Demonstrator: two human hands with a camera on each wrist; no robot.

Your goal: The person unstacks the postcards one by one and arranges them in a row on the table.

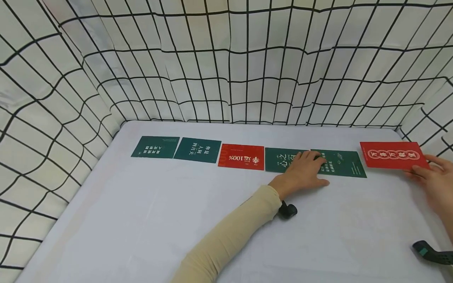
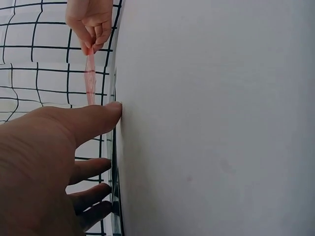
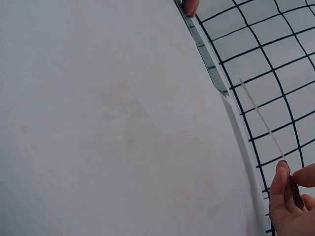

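The left hand (image 1: 303,171) presses flat, fingers relaxed, on the last green card (image 1: 337,163) of the row along the table's (image 1: 177,220) far edge, while the right hand (image 1: 433,177) pinches a red card (image 1: 393,155) just above the far right corner, which I judge needs laying down beside that green one.

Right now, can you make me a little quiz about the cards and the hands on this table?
1. True or false: the right hand pinches the red card at the row's right end.
2. How many cards are there in all? A) four B) six C) eight
3. Fill in: the left hand rests flat on two ____ cards.

Key: 1 true; 2 B; 3 green. The white table carries every card, four green and two red; the other red card lies untouched in the middle.
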